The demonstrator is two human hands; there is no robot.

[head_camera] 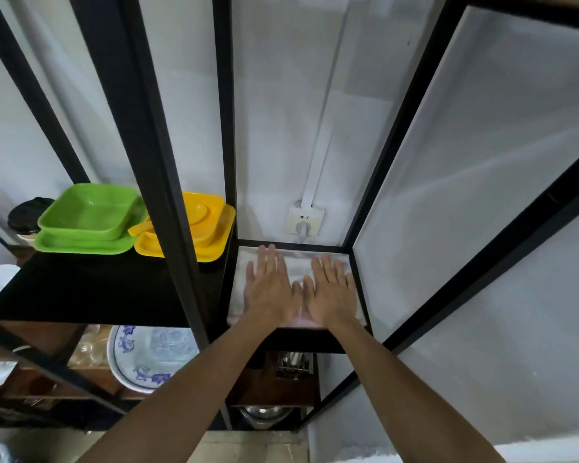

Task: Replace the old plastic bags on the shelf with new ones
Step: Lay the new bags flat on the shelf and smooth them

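A pale, whitish plastic bag [296,264] lies flat over the small shelf board inside the black metal shelf frame [360,279], right of centre. My left hand [270,289] and my right hand [331,294] both rest palm down on the bag, side by side, fingers spread and pointing toward the wall. Neither hand grips anything. A pinkish edge of the bag [301,321] shows at the shelf's front, below my wrists.
To the left, a black shelf board [91,289] carries a green bowl on a plate [89,215] and a yellow bowl with spoon [194,225]. A wall socket [305,218] sits behind. Below are a blue-patterned plate [147,355] and metal utensils [293,365].
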